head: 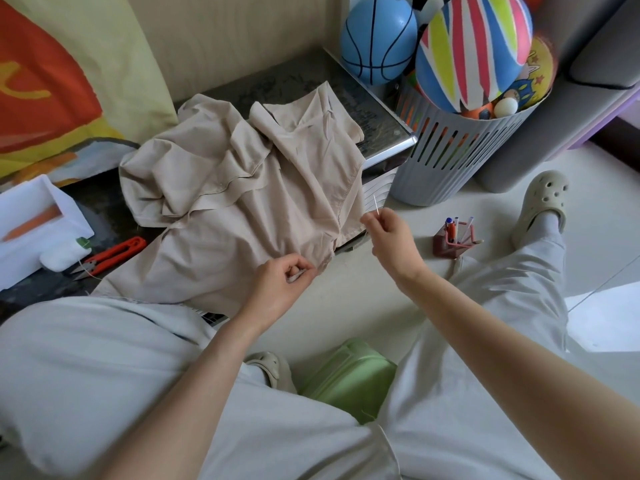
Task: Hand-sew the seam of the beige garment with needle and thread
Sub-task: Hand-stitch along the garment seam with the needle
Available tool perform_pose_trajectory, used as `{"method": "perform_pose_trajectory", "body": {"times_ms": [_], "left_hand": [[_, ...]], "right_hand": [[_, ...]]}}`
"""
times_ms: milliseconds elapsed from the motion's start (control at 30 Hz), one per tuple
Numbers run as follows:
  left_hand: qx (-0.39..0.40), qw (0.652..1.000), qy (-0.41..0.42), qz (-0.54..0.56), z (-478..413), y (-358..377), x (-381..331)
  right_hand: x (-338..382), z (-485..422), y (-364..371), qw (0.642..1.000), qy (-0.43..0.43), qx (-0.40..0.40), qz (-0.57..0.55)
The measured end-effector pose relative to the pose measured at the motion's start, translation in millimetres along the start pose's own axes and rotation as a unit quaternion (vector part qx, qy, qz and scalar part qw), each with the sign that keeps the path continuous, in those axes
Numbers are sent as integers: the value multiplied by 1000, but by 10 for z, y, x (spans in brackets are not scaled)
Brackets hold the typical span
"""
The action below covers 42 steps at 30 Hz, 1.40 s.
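A beige garment [242, 188] is spread, crumpled, over a dark table [284, 81]. Its lower edge is pinched by the curled fingers of the left hand [280, 282]; a needle [375, 204] is pinched upright by the right hand [388, 237], just beside the cloth.

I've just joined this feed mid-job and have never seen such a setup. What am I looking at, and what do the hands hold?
There is no machine: a person sews with bare hands. The one picture comes from a camera on their head, looking down. The garment lies crumpled on a low dark table. The left hand pinches the garment's near edge. The right hand pinches the needle, point up, beside the cloth. Red snips and a white box lie to the left.
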<state>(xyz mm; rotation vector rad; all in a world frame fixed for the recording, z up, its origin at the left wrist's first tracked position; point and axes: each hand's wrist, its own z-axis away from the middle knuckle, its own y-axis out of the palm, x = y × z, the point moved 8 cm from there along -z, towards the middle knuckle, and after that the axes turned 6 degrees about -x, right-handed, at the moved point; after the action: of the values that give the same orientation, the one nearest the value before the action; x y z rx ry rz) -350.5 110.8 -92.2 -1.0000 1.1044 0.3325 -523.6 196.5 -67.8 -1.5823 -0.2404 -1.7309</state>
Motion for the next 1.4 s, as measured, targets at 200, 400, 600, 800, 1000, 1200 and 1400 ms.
{"method": "perform_pose_trajectory", "body": {"times_ms": [200,400,600,800,1000,1200,1400], "left_hand": [[-8,1000,7,12,-9,-8,-13],[-1,1000,3,5,-10,6,23],[6,999,-13,30,2,12,1],[17,999,15,32,10,10,-22],[17,997,-1,71,7,15,-34],[11,994,-14,106,6,-1,-45],[1,993,-16,114,-6,-40,-54]], "right_hand": [[-162,52,-63,999,-4,-17,39],[31,219,178,994,-78,66,26],[-51,374,518,959,-87,216,163],[-66,263,379,976,-57,146,149],[19,105,84,994,-37,48,92],[-52,69,83,994,-28,31,100],[-41,84,122,997,-28,18,68]]}}
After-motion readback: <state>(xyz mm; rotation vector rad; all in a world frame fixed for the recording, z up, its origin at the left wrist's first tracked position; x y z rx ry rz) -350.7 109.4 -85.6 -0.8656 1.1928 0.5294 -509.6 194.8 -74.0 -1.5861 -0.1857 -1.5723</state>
